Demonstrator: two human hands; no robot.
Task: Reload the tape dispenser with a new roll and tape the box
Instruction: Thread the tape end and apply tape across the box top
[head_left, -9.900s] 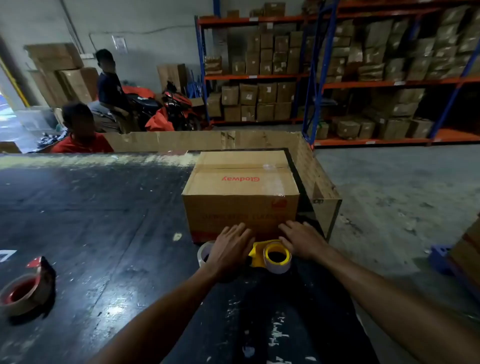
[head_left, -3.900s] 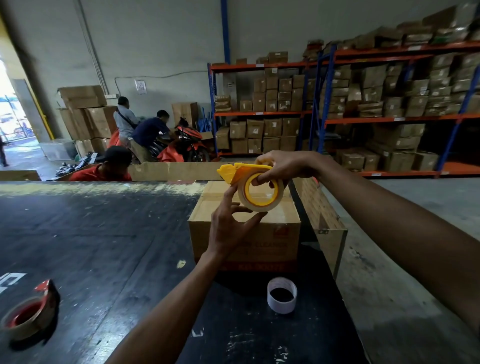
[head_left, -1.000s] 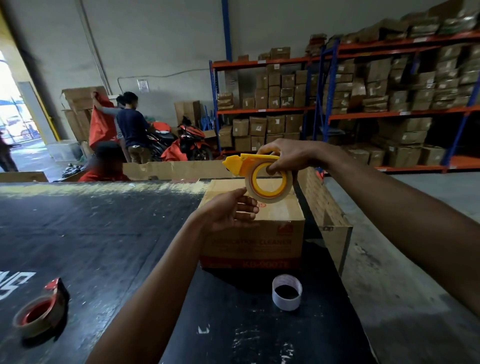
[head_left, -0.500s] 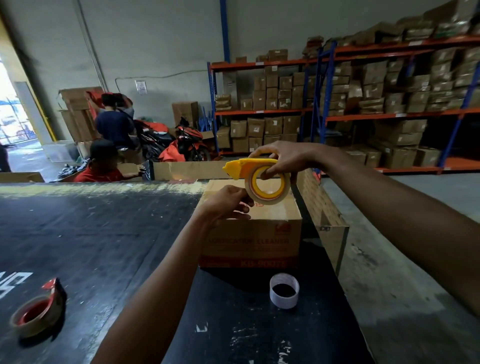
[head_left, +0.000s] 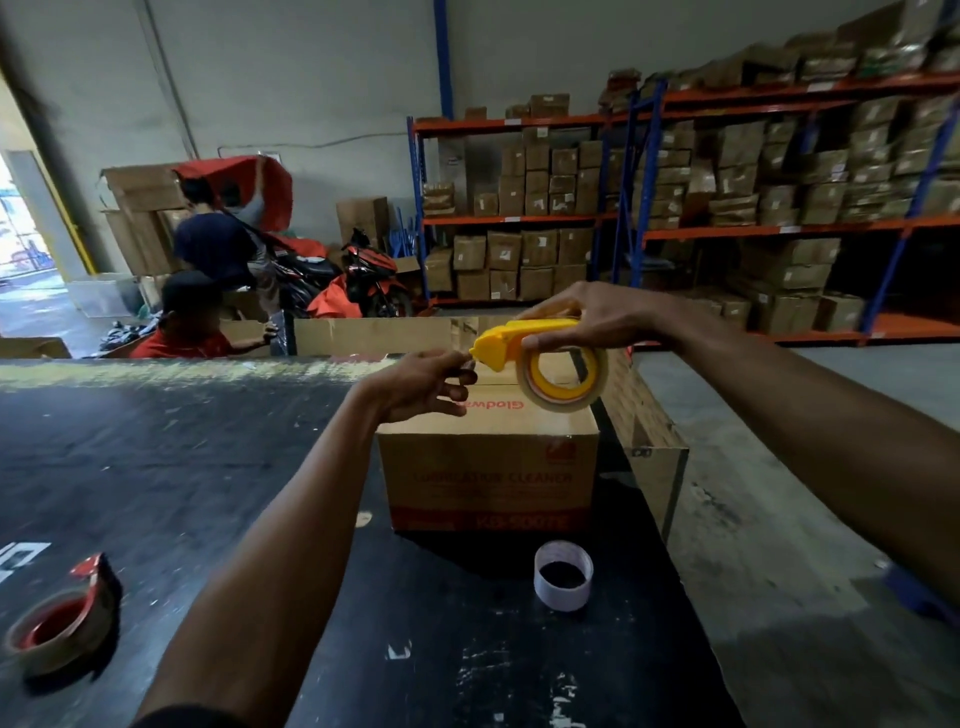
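A closed brown cardboard box (head_left: 488, 467) with red print stands on the black table (head_left: 182, 467). Above its top, my right hand (head_left: 587, 317) grips a yellow tape dispenser (head_left: 511, 340) loaded with a clear tape roll (head_left: 563, 382) on a yellow hub. My left hand (head_left: 421, 384) is at the dispenser's front tip, fingers pinched there; whether they hold the tape's end I cannot make out. An empty white tape core (head_left: 563, 574) stands upright on the table in front of the box.
A red dispenser with a tape roll (head_left: 57, 629) lies at the table's near left. A cardboard wall (head_left: 644, 431) lines the table's right and far edges. Two people and motorbikes are beyond the table at left. Shelves of boxes fill the back right.
My left hand moved from under the roll up to the dispenser's front tip. My right hand tilted the dispenser slightly; box and empty core stayed put.
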